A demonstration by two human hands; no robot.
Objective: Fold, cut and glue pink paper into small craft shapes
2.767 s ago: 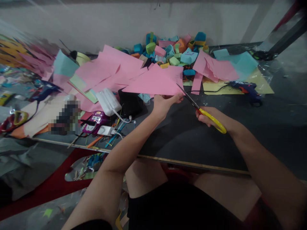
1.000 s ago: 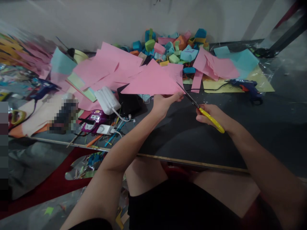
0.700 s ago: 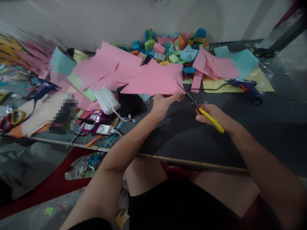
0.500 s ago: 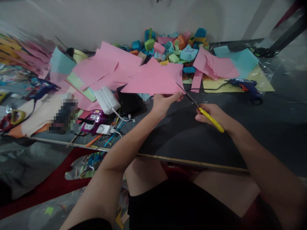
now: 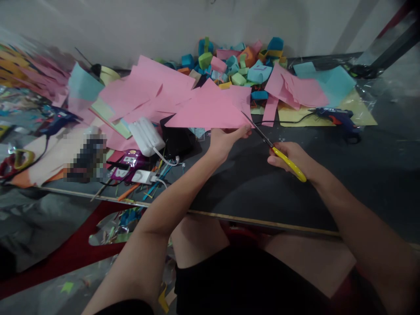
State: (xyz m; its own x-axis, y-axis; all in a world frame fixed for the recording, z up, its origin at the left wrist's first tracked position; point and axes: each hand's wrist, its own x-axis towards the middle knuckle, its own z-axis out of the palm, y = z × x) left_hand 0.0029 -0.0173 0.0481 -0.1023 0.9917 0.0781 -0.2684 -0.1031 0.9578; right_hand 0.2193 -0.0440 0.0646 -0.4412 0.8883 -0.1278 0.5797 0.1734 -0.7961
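My left hand (image 5: 226, 140) grips a sheet of pink paper (image 5: 210, 109) by its near edge, thumb below and other fingers partly hidden behind the sheet. The paper is held up over the dark table. In my right hand (image 5: 290, 157) is a pair of scissors (image 5: 288, 164) with yellow handles. Their blades point up and left, lying across the paper's right corner close to my left fingertips. How far the blades are apart is hard to tell.
Small folded paper pieces (image 5: 238, 78) are heaped against the wall. Glue guns (image 5: 337, 118) lie right and left. Loose pink sheets (image 5: 138, 92), a white power bank (image 5: 146, 135) with a cable and a purple power strip (image 5: 127, 166) crowd the left side. The table's front edge (image 5: 262, 223) runs above my lap.
Hardly anything differs. The paper, both hands and the scissors keep almost the same place, with only a tiny shift of the view.
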